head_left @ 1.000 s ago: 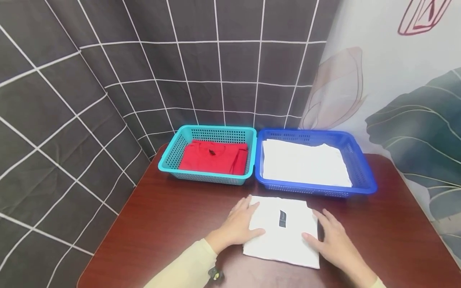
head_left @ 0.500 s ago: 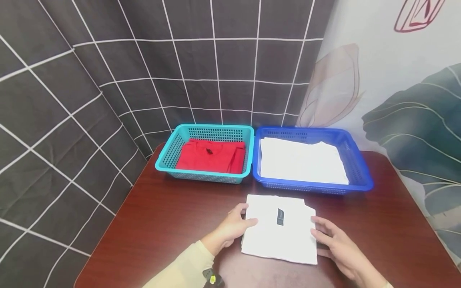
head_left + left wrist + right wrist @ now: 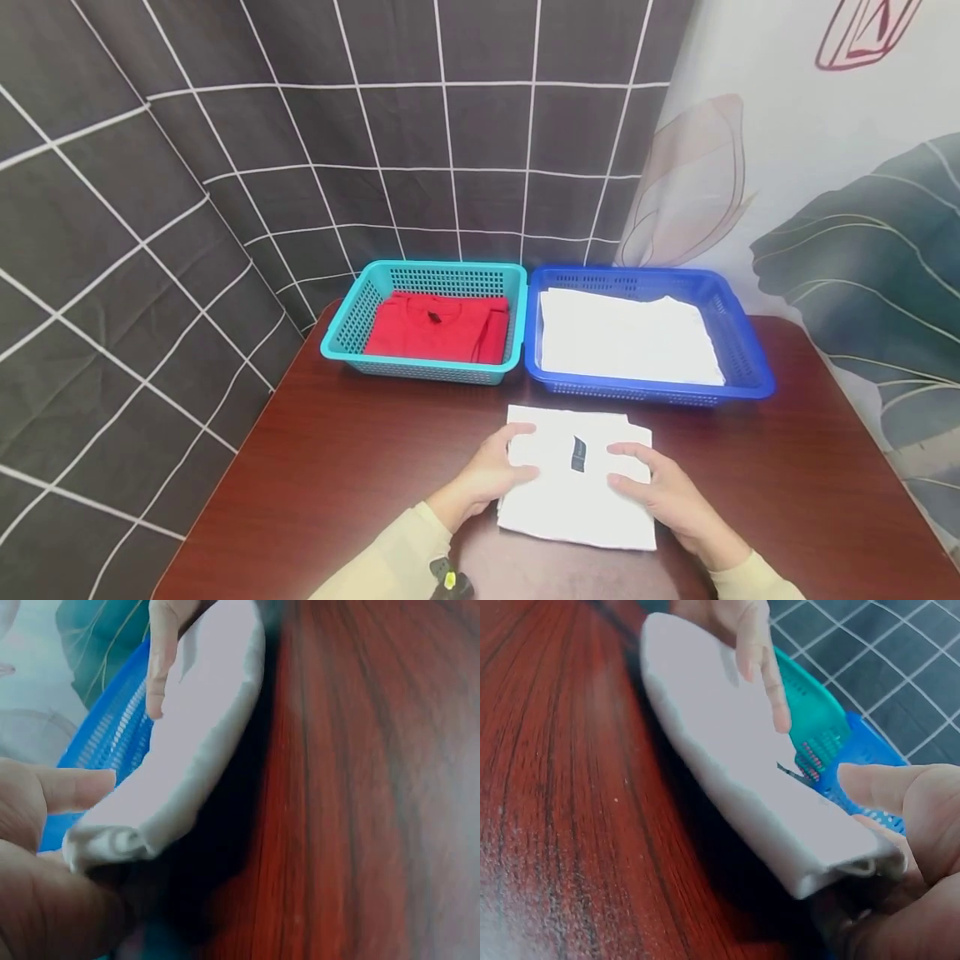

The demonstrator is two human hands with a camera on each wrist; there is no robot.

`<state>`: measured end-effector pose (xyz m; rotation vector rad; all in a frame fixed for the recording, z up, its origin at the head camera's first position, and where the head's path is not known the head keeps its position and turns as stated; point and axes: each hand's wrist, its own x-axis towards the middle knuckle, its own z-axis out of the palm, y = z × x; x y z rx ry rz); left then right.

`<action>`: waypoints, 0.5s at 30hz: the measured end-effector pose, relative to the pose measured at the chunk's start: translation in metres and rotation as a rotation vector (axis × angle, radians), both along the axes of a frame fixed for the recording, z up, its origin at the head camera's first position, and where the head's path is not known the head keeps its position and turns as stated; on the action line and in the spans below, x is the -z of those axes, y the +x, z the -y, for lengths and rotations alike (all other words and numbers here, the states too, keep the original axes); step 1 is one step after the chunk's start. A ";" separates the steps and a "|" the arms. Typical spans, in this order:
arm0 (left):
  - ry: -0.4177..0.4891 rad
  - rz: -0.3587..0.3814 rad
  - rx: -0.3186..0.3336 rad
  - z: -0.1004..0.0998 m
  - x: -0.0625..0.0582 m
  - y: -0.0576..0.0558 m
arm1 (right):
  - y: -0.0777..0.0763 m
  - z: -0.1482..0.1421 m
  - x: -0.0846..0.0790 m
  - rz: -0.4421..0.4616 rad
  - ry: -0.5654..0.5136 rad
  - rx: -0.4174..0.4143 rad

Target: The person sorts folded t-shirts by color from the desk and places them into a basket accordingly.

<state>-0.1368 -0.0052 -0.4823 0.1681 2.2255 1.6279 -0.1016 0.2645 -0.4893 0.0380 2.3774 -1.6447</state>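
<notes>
A folded white shirt [image 3: 573, 500] with a small dark label [image 3: 579, 454] lies flat-folded before me in the head view. My left hand [image 3: 489, 468] grips its left edge, thumb and a finger over the top. At the right edge my right hand [image 3: 678, 504] holds it the same way; in the right wrist view other fingers of the right hand [image 3: 930, 832] pass beneath the fold. Both wrist views show the shirt's near edge as a thick rolled fold, with dark shadow between it and the table. The fingers under the cloth are mostly hidden.
Behind the shirt stand a teal basket [image 3: 423, 364] with a folded red shirt [image 3: 435, 329] and, touching it on the right, a blue basket [image 3: 637, 388] holding folded white cloth [image 3: 626, 337]. All are on a reddish-brown table [image 3: 337, 467]. Gridded dark curtain [image 3: 405, 125] hangs behind.
Both hands first lay on top of the shirt, then shifted to its side edges. Now they grip it from both sides, the right fingers further in over the top.
</notes>
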 end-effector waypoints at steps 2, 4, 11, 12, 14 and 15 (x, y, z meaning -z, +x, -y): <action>0.025 0.000 0.002 0.002 0.001 -0.001 | -0.002 0.002 0.002 -0.025 0.026 -0.001; 0.055 0.019 0.005 0.003 0.002 -0.002 | -0.003 0.003 0.004 -0.028 0.036 0.000; 0.118 0.023 0.016 0.007 0.006 -0.004 | -0.002 0.003 0.003 -0.062 0.094 0.008; 0.124 0.020 0.017 0.007 0.005 -0.003 | -0.001 0.003 0.001 -0.067 0.097 0.008; 0.128 0.016 0.021 0.007 0.003 -0.002 | 0.001 0.002 -0.003 -0.071 0.109 0.006; 0.124 0.012 0.025 0.007 0.001 -0.002 | 0.002 0.002 -0.006 -0.072 0.115 0.006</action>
